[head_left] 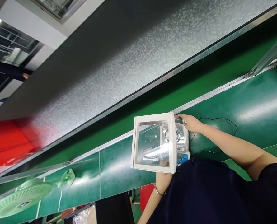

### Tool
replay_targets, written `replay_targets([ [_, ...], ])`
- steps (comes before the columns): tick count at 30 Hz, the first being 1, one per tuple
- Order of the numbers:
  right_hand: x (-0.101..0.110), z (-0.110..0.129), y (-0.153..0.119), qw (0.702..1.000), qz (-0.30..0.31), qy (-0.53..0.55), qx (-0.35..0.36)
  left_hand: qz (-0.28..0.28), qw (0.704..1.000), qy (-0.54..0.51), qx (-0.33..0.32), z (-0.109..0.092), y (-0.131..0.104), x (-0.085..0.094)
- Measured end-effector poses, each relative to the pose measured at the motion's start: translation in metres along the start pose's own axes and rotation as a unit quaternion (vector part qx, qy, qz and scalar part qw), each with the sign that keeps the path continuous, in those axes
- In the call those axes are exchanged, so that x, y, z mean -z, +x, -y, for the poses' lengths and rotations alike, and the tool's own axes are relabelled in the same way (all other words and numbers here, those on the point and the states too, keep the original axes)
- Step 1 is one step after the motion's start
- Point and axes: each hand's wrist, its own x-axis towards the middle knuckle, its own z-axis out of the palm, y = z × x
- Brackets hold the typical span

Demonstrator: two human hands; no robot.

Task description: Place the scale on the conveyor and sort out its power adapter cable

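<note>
A white precision balance (155, 146) with a clear glass draft case and a round metal pan stands on the green bench top (257, 102). The whole view is strongly tilted. My left hand (163, 182), with a bracelet at the wrist, grips the balance's near side by the blue front panel and is partly hidden behind the glass. My right hand (191, 123) reaches in from the right, its fingers pressed on the case's far upper corner. My dark navy clothing (206, 193) fills the lower right.
A thin black cable (219, 118) loops on the green surface behind the balance. Metal rails (213, 91) run along the bench. A pale green fan (24, 199) lies at the lower left. A large galvanised metal panel (129, 56) spans above, with red shapes at the left.
</note>
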Motion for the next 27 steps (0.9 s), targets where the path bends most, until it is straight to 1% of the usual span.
replay_targets([
  [1,-0.002,-0.002,-0.004,1.000,-0.027,0.009,0.004,-0.002,1.000,-0.009,-0.001,-0.004,-0.003,0.002],
  [3,-0.007,-0.006,-0.021,0.992,-0.120,0.031,0.004,0.006,1.000,-0.016,0.016,-0.016,-0.011,0.008],
  [4,-0.009,-0.007,-0.034,0.985,-0.166,0.049,0.002,0.011,0.999,-0.017,0.028,-0.024,-0.016,0.013],
  [5,-0.012,-0.007,-0.051,0.978,-0.194,0.074,0.001,0.017,0.999,-0.022,0.034,-0.033,-0.023,0.019],
  [6,-0.014,-0.005,-0.069,0.975,-0.193,0.108,0.002,0.025,0.999,-0.033,0.029,-0.044,-0.030,0.026],
  [7,-0.017,-0.003,-0.089,0.977,-0.158,0.145,0.012,0.032,0.998,-0.051,0.010,-0.055,-0.037,0.034],
  [8,-0.020,0.002,-0.109,0.978,-0.099,0.179,0.022,0.040,0.996,-0.074,-0.027,-0.066,-0.044,0.042],
  [10,-0.027,0.015,-0.144,0.972,0.042,0.225,0.049,0.037,0.986,-0.109,-0.119,-0.086,-0.054,0.059],
  [11,-0.032,0.023,-0.158,0.964,0.103,0.238,0.057,0.028,0.982,-0.112,-0.153,-0.095,-0.058,0.067],
  [12,-0.039,0.030,-0.168,0.955,0.151,0.248,0.063,0.014,0.979,-0.112,-0.172,-0.102,-0.059,0.075],
  [13,-0.047,0.037,-0.174,0.947,0.186,0.254,0.070,0.002,0.978,-0.111,-0.178,-0.108,-0.060,0.083],
  [14,-0.056,0.043,-0.177,0.941,0.208,0.255,0.079,-0.006,0.979,-0.114,-0.171,-0.112,-0.061,0.090],
  [15,-0.064,0.047,-0.178,0.940,0.215,0.252,0.085,-0.012,0.980,-0.122,-0.158,-0.115,-0.061,0.098],
  [16,-0.072,0.050,-0.177,0.945,0.206,0.237,0.089,-0.017,0.981,-0.134,-0.139,-0.115,-0.061,0.105],
  [18,-0.078,0.051,-0.173,0.968,0.156,0.181,0.083,-0.054,0.979,-0.174,-0.095,-0.109,-0.063,0.122],
  [19,-0.077,0.050,-0.173,0.979,0.126,0.148,0.069,-0.084,0.972,-0.207,-0.067,-0.102,-0.065,0.131],
  [20,-0.072,0.049,-0.174,0.987,0.100,0.116,0.050,-0.117,0.960,-0.250,-0.032,-0.093,-0.066,0.140],
  [21,-0.063,0.047,-0.177,0.992,0.084,0.091,0.028,-0.153,0.941,-0.301,0.009,-0.082,-0.066,0.150],
  [22,-0.053,0.045,-0.181,0.994,0.075,0.074,0.005,-0.185,0.914,-0.357,0.055,-0.070,-0.066,0.159],
  [23,-0.040,0.044,-0.186,0.996,0.065,0.066,-0.017,-0.211,0.880,-0.413,0.104,-0.058,-0.065,0.167],
  [25,-0.015,0.045,-0.197,0.996,0.033,0.062,-0.052,-0.254,0.800,-0.502,0.210,-0.032,-0.063,0.180],
  [27,0.005,0.053,-0.205,0.996,-0.015,0.059,-0.060,-0.276,0.726,-0.559,0.290,-0.009,-0.061,0.188],
])
